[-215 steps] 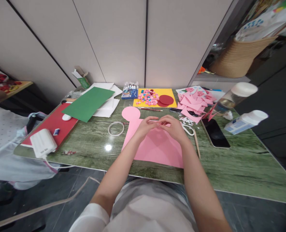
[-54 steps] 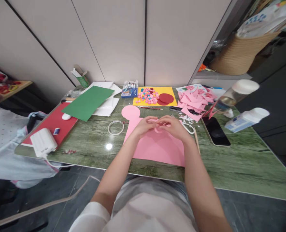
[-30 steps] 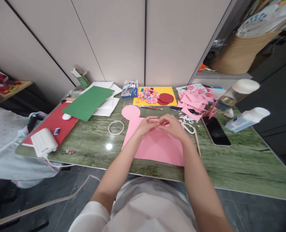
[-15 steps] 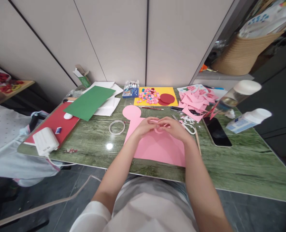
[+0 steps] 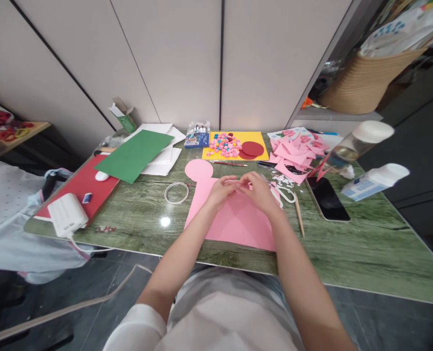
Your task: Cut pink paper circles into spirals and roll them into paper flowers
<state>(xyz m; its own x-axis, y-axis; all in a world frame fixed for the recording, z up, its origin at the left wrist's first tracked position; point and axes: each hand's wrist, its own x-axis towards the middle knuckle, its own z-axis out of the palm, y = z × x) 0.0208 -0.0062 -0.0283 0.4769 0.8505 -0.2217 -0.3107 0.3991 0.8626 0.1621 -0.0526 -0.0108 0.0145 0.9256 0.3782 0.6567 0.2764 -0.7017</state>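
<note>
My left hand point(image 5: 221, 189) and my right hand point(image 5: 257, 191) meet fingertip to fingertip above a large pink paper sheet point(image 5: 234, 220) that lies on the green table point(image 5: 348, 248). Both hands pinch a small pink paper piece point(image 5: 243, 184) between their fingers; most of it is hidden. The sheet has a round lobe point(image 5: 198, 169) at its far left corner. White scissors point(image 5: 285, 195) and a wooden stick point(image 5: 299, 217) lie just right of my right hand.
A white ring point(image 5: 176, 192) lies left of the sheet. Behind are a yellow sheet with small coloured balls point(image 5: 224, 145), a red disc point(image 5: 252, 148), pink scraps point(image 5: 293, 153), green paper point(image 5: 134, 156). A phone point(image 5: 328, 199), two bottles point(image 5: 373, 181), a power bank point(image 5: 67, 214) sit nearby.
My hands stay together over the pink sheet, working the small piece. A curled pink loop seen below my fingers half a second ago no longer shows.
</note>
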